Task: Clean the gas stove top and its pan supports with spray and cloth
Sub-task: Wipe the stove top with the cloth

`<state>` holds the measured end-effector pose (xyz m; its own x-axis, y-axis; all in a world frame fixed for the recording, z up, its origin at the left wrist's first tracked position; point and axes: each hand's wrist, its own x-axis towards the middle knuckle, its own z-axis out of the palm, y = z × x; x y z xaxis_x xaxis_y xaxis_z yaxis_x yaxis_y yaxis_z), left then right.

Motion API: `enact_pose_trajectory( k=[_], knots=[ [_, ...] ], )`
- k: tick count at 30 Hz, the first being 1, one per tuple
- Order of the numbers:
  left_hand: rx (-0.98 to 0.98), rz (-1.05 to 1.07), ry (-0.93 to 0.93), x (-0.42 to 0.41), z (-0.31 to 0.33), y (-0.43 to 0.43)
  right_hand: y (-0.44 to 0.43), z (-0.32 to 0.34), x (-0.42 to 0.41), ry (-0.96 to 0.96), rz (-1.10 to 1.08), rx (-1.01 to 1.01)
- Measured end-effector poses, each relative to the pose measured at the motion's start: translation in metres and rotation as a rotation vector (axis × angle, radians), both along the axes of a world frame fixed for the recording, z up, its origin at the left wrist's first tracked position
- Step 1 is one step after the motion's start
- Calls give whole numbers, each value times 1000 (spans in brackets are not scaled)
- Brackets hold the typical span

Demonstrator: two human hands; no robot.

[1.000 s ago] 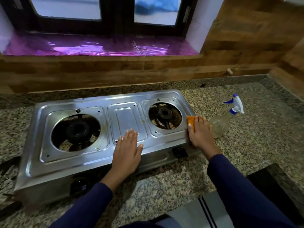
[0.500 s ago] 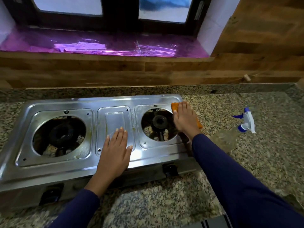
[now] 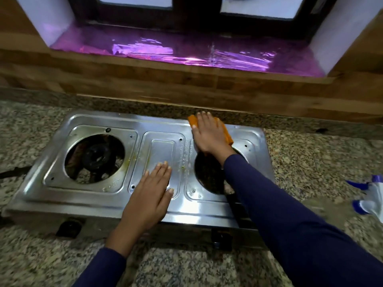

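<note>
I am looking down on the steel stove [image 3: 207, 208], which is filling the middle of the frame on a speckled stone counter [image 3: 310, 162]. The right hand [image 3: 207, 135] is lying flat, fingers straight and together, at the upper centre of the frame on the stove's back edge, just above the right burner hole [image 3: 209, 175]. It is pressing an orange cloth [image 3: 227, 134] against the metal. The cloth is peeking out past the fingertips on the upper left and along the hand's right side, while the rest is hiding under the palm. The dark blue sleeve is crossing the right burner hole and running off to the lower right of the frame.

The left hand [image 3: 150, 195] is resting palm down at lower centre, fingers relaxed and straight, on the raised panel between the two burner holes, holding nothing. It is sitting well apart from the cloth, lower and to the left of it.

The left burner [image 3: 96, 156] is showing dark inside its round hole at centre left. Two black knobs [image 3: 69, 227] are showing on the front face along the stove's lower edge. The spray bottle [image 3: 371, 195], blurred, with white and blue parts, is lying on the counter at the right edge of the frame, clear of both hands. A shiny purple sheet [image 3: 186, 50] is covering the window sill across the top.
</note>
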<state>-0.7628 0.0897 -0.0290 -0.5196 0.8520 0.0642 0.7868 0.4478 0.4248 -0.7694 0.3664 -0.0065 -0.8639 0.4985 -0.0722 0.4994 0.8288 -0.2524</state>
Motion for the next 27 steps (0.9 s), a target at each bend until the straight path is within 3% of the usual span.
enact_pose_trajectory(
  k=[6, 13, 20, 24, 27],
  knots=[
    [185, 138, 39, 6, 11, -1, -82, -8, -5, 17, 137, -6],
    [498, 271, -93, 3, 17, -11, -158, -12, 78, 75, 331, -100],
    [231, 293, 157, -24, 9, -71, -177, -5, 138, 71, 376, -106],
    [114, 454, 209, -52, 1, -110, -173, -4, 103, 10, 312, -44],
    [46, 554, 232, -76, 2, -136, -156, -8, 51, -16, 131, -27]
  ],
)
